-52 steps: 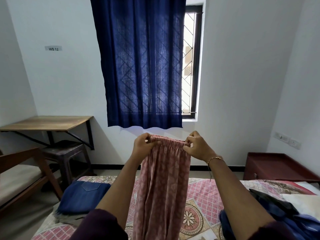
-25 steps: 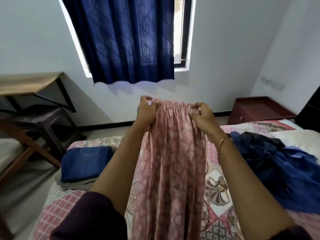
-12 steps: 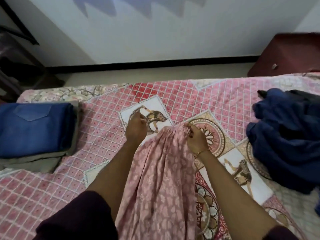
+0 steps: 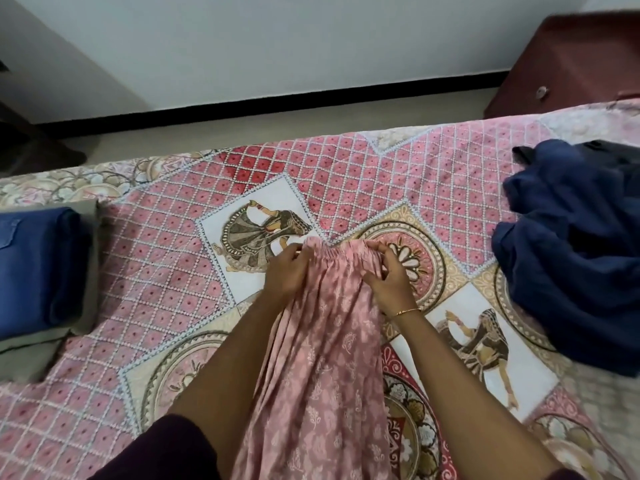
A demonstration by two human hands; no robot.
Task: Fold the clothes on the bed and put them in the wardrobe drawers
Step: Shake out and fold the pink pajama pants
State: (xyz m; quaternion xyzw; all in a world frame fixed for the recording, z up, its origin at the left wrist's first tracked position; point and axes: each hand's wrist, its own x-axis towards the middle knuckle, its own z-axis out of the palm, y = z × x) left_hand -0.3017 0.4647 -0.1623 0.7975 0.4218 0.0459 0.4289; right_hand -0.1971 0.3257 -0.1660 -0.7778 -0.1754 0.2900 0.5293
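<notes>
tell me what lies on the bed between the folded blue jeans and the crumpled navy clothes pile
In the head view, the pink printed garment lies there on the patterned bedspread, with the left hand and right hand at its gathered waistband.

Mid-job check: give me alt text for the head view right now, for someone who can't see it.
Both hands, left hand and right hand, hold the gathered waistband of a pink printed garment down on a patterned bedspread. Folded blue clothes sit at the left edge; an unfolded dark blue pile lies at the right.
</notes>
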